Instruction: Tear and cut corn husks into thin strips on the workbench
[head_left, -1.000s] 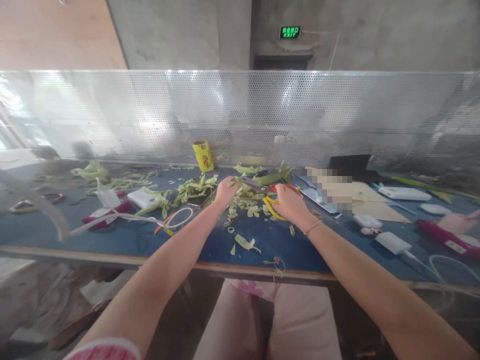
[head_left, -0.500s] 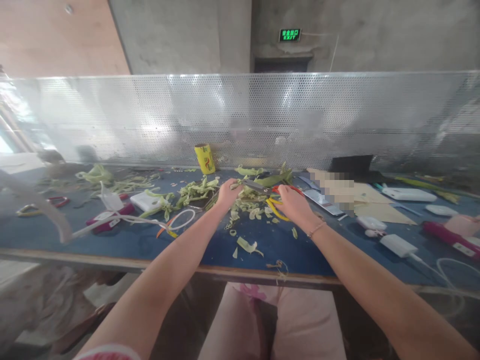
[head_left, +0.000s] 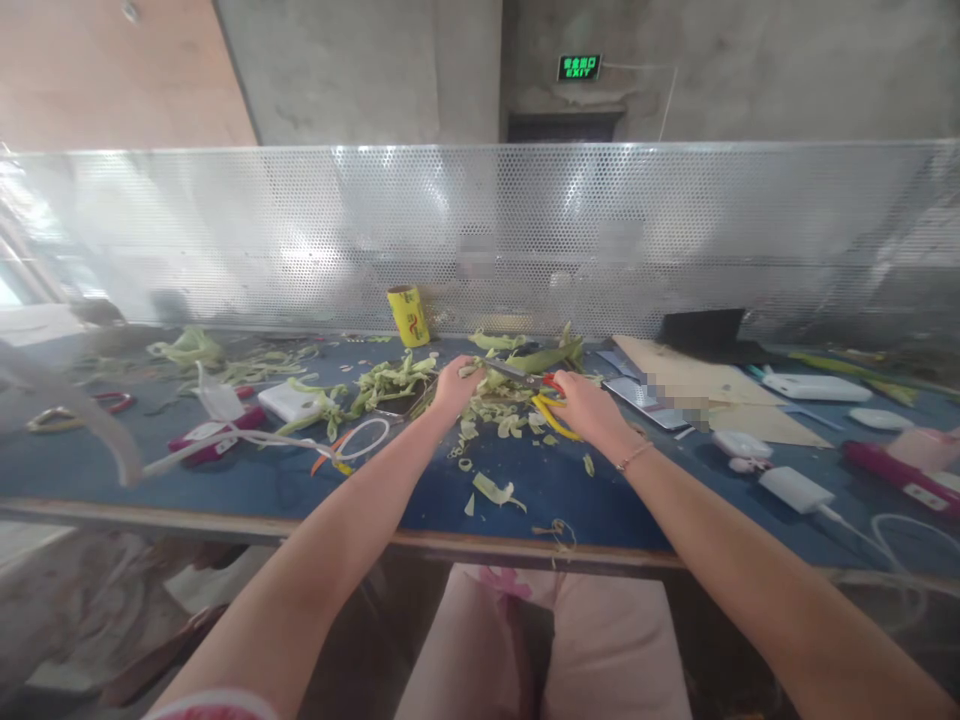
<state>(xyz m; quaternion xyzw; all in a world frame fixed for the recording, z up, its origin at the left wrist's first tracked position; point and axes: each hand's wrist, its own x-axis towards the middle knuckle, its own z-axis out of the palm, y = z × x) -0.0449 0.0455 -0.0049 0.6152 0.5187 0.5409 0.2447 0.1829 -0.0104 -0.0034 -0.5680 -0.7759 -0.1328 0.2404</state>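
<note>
My right hand [head_left: 589,405] is closed around the handles of a pair of scissors [head_left: 517,374], one red and one yellow. The blades point left towards my left hand. My left hand [head_left: 456,388] is pinched on a piece of pale green plant [head_left: 474,370] beside the blade tips; the fingers hide much of it. Under and around both hands lie cut green scraps [head_left: 510,418]. A larger green leafy piece [head_left: 551,357] rests just behind the scissors. To the left of my left hand is a heap of green strips [head_left: 394,380].
A yellow can-like container [head_left: 409,316] stands by the perforated metal screen [head_left: 315,235]. On the right lie a phone [head_left: 652,402], brown paper [head_left: 780,425] and a white charger [head_left: 796,490]. On the left are a purple power strip [head_left: 217,435], white cables and another pair of scissors [head_left: 75,412].
The scissors' handles have come closer together in my right hand, and less of the red handle shows. My left hand stays nearly in place, with the fingers still pinched.
</note>
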